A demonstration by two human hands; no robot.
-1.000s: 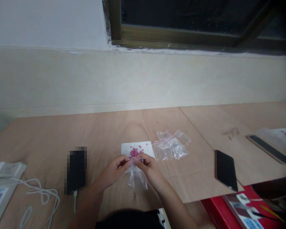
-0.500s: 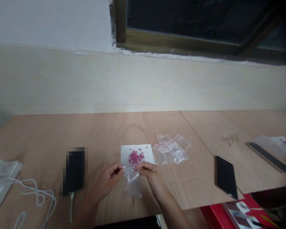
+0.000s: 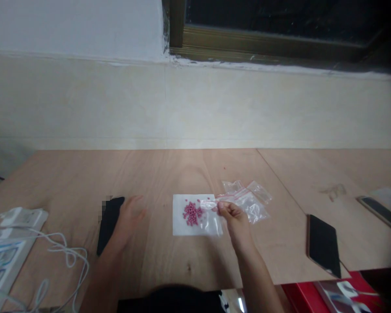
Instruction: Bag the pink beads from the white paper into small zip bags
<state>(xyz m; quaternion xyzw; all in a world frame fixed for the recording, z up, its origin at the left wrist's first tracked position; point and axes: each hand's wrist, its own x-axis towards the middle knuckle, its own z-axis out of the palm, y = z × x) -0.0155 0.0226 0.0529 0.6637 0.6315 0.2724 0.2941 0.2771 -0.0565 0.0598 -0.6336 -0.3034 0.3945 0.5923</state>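
Between the thumb and fingers of my right hand (image 3: pixel 233 215) is the top of a clear zip bag (image 3: pixel 211 226), which hangs over the right part of a white sheet of paper (image 3: pixel 178 227). A pile of small pink beads (image 3: pixel 191 213) lies on that paper, a few of them scattered at its edge. More clear zip bags (image 3: pixel 254 208) with red seal lines lie overlapping just beyond the right hand. Off to the left, my left hand (image 3: pixel 132 215) is blurred, its fingers stretched out and holding nothing, beside a black phone (image 3: pixel 108 228) partly covered by the forearm.
A white power strip (image 3: pixel 16 248) with tangled white cables (image 3: pixel 70 250) occupies the left side. Two phones lie at the right, one dark (image 3: pixel 324 243) and one farther off (image 3: pixel 381 214). A red box (image 3: pixel 301 298) stands below the table's front edge.
My left hand has let go of the zip bag and moved left towards the black phone. My right hand has carried the bag up and right, over the paper.
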